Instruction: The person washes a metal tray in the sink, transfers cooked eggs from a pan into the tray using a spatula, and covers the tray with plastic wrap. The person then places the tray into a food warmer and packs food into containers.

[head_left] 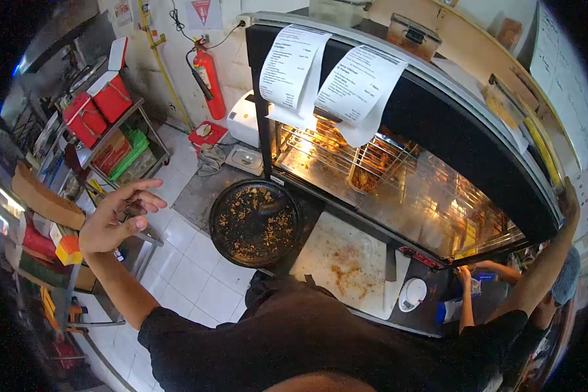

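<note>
My left hand [121, 217] is raised at the left with its fingers spread and nothing in it. My right hand [570, 199] reaches up at the far right, beside the top edge of the lit glass warming cabinet [431, 202]; its fingers are too small and blurred to read. Inside the cabinet, a tray of browned food [362, 179] sits by wire racks. Two printed paper slips [291, 68] hang over the cabinet's black top. Below it are a round black pan [255, 223] with brown crumbs and a stained white cutting board [340, 264].
A knife [390, 271] and a small white scale [412, 294] lie beside the board. At the right, a co-worker's hands [464, 276] are near a blue packet. A fire extinguisher [209, 81] hangs on the wall; red bags [85, 119] sit on a shelf at left.
</note>
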`<state>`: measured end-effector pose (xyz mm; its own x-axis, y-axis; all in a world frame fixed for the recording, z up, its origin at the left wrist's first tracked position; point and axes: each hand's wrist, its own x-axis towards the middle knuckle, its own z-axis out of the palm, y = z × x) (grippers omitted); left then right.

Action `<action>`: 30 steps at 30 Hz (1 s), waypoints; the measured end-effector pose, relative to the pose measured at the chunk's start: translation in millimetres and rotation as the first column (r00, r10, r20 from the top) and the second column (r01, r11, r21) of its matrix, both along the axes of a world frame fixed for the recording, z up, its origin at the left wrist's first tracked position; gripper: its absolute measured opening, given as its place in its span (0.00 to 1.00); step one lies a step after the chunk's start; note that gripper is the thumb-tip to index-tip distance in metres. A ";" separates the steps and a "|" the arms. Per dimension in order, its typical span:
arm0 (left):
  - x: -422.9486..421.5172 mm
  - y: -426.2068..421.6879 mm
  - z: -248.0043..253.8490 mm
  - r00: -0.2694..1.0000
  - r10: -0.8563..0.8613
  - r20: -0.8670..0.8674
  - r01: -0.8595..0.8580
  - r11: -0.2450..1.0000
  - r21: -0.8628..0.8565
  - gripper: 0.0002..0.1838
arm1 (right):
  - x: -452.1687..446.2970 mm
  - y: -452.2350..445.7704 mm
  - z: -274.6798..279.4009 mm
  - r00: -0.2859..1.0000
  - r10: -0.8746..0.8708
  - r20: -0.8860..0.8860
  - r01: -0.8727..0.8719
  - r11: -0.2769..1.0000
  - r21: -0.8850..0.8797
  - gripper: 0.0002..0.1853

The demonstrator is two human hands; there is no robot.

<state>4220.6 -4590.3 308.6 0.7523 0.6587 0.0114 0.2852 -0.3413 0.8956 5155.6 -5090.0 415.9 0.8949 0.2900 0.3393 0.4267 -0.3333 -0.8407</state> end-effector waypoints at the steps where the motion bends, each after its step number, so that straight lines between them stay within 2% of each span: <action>1: 0.3 0.8 0.1 1.000 0.003 0.013 -0.003 1.000 -0.009 0.40 | -2.4 1.1 0.5 1.000 -0.004 0.006 0.004 1.000 0.000 0.29; 5: 6.9 3.9 4.9 0.999 -0.032 0.001 0.032 0.999 0.027 0.40 | -9.1 8.5 1.0 1.000 -0.014 0.024 0.015 1.000 -0.004 0.28; 8: 8.4 8.9 -2.0 0.998 -0.060 -0.015 0.060 0.998 0.003 0.40 | -15.0 11.1 1.9 0.994 -0.028 0.107 0.030 0.999 -0.016 0.27; 9: 9.2 10.0 -4.4 0.998 -0.068 -0.010 0.068 0.998 -0.010 0.40 | -20.3 10.0 -0.7 0.987 -0.041 0.157 0.044 0.999 -0.016 0.26; 10: 10.0 12.2 -6.8 0.997 -0.078 -0.006 0.078 0.997 -0.021 0.40 | -32.6 8.4 -2.8 0.946 -0.074 0.317 0.079 0.997 -0.004 0.26; 11: 9.8 14.6 -11.0 0.997 -0.080 0.008 0.081 0.996 -0.032 0.39 | -48.4 3.0 -10.3 0.816 -0.154 0.557 0.161 0.986 0.036 0.26; 12: 9.2 15.7 -18.6 0.996 -0.087 0.024 0.088 0.995 -0.044 0.39 | -80.9 6.0 -26.7 0.492 -0.324 0.808 0.324 0.930 0.175 0.26; 13: 9.5 16.4 -28.8 0.995 -0.093 0.043 0.096 0.994 -0.059 0.38 | -126.9 15.3 -47.9 0.295 -0.523 0.800 0.480 0.805 0.349 0.25; 14: 11.8 16.9 -40.3 0.995 -0.089 0.050 0.093 0.991 -0.101 0.36 | -182.2 26.8 -77.4 0.240 -0.689 0.683 0.655 0.634 0.410 0.23; 15: 15.8 17.1 -53.8 0.995 -0.085 0.059 0.092 0.986 -0.142 0.34 | -249.1 68.9 -112.7 0.195 -0.747 0.635 0.414 0.650 0.637 0.22; 16: 20.7 17.2 -70.2 0.995 -0.080 0.068 0.091 0.979 -0.184 0.32 | -281.4 80.9 -170.8 0.425 -0.738 0.525 0.295 0.661 0.690 0.24; 17: 28.6 18.4 -92.3 0.986 -0.105 0.127 0.135 0.957 -0.258 0.29 | -284.8 84.6 -252.8 0.597 -0.683 0.421 0.094 0.580 0.809 0.23; 18: 38.6 19.7 -118.3 0.974 -0.125 0.189 0.182 0.927 -0.327 0.25 | -336.3 122.5 -314.0 0.695 -0.614 0.375 0.213 0.674 0.707 0.24; 19: 47.2 21.7 -143.2 0.979 -0.143 0.143 0.190 0.893 -0.408 0.23 | -397.8 165.0 -367.1 0.800 -0.478 0.362 0.287 0.836 0.468 0.25; 20: 56.1 23.5 -168.1 0.982 -0.165 0.096 0.190 0.853 -0.485 0.21 | -442.0 197.3 -412.3 0.893 -0.315 0.322 0.268 0.946 0.183 0.26; 21: 69.5 21.1 -195.5 0.984 -0.159 0.078 0.176 0.822 -0.542 0.20 | -477.5 216.9 -453.2 0.956 -0.165 0.241 0.183 0.982 -0.054 0.27; 22: 84.7 14.1 -217.3 0.986 -0.158 0.053 0.158 0.786 -0.597 0.20 | -487.9 217.2 -496.5 0.974 -0.118 0.195 0.156 0.969 -0.191 0.27; 24: 124.7 -9.7 -234.9 0.977 -0.210 -0.023 0.169 0.843 -0.510 0.19 | -507.9 218.0 -581.9 0.994 -0.019 0.103 0.065 0.886 -0.459 0.26; 26: 151.4 -25.7 -266.4 0.939 -0.338 0.067 0.331 0.828 -0.453 0.19 | -526.9 231.2 -536.7 0.983 0.104 -0.151 -0.172 0.807 -0.565 0.17; 27: 162.3 -33.1 -264.0 0.920 -0.392 -0.011 0.355 0.845 -0.400 0.20 | -524.9 237.9 -548.5 0.999 0.000 -0.046 -0.024 0.860 -0.509 0.09; 28: 171.4 -38.5 -261.3 0.894 -0.438 -0.092 0.384 0.857 -0.344 0.22 | -525.2 245.1 -540.1 0.997 0.022 -0.077 -0.051 0.914 -0.402 0.08; 30: 184.2 -45.2 -286.6 0.887 -0.460 -0.023 0.423 0.833 -0.356 0.21 | -518.7 264.2 -521.4 0.990 0.072 -0.120 -0.092 0.982 -0.165 0.07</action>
<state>4404.8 -4635.6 22.0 0.9484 0.2060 -0.2411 0.2727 -0.1415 0.9516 4636.9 -4825.7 -105.5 0.8953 0.4086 0.1772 0.3644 -0.4432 -0.8190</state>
